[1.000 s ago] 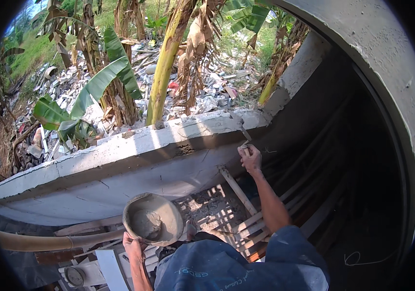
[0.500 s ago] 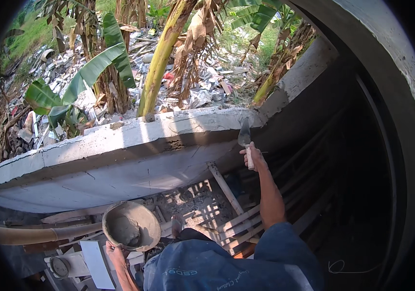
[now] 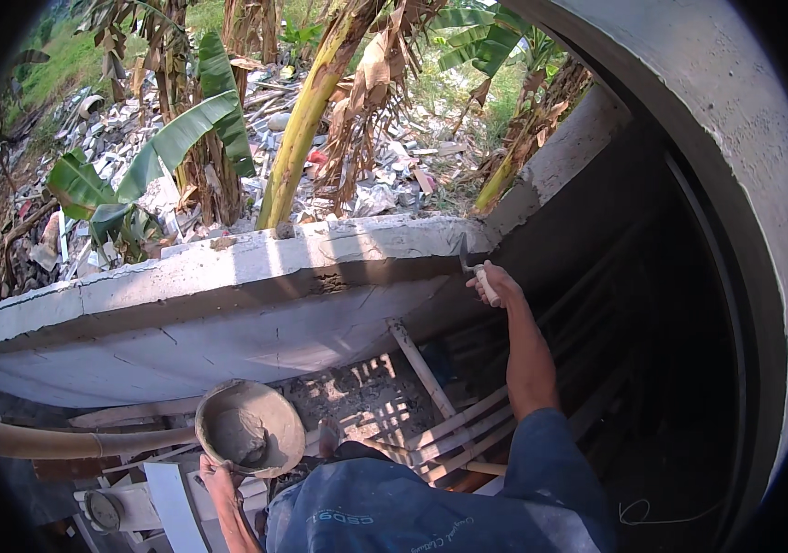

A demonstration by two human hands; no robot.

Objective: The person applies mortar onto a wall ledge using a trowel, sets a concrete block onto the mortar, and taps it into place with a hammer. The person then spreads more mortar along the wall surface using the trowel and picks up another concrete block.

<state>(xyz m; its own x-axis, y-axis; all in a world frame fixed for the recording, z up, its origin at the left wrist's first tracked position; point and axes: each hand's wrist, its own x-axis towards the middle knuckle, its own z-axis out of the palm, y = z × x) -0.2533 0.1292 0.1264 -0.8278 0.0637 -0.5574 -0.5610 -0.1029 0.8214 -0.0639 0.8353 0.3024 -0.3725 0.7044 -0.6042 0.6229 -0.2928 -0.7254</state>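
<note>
Pale, light-coloured, the handle (image 3: 488,288) of a trowel (image 3: 466,259) is clasped in the right hand (image 3: 495,284), fingers wrapped around it and forearm stretched to the far right. The blade points away from the person, seen nearly edge-on, its tip at the front edge of the ledge (image 3: 136,293) close to the corner; whether it touches there cannot be told. Well apart from it, near and to the left, the left hand (image 3: 219,479) grips the near left rim of a bowl (image 3: 283,422), which tilts slightly and has a grey heap of mortar (image 3: 248,439) inside. Between the hands and close to the body are the dark blue shirt (image 3: 394,507) and, just right of the bowl, a bare foot (image 3: 329,435). To the left of the bowl runs a bamboo pole (image 3: 90,443); nearer lie a white board (image 3: 173,507) and, left of that, a round tub (image 3: 102,510). Right of the foot, poles (image 3: 467,417) slant into shadow. Below the ledge, the grey wall (image 3: 210,343) curves from far left toward the right corner. Beyond it, a yellowish banana stem (image 3: 313,115) leans over rubble (image 3: 380,195), with a broad green leaf (image 3: 168,152) to its left. On the right, a concrete arch (image 3: 735,101) curves above darkness.
</note>
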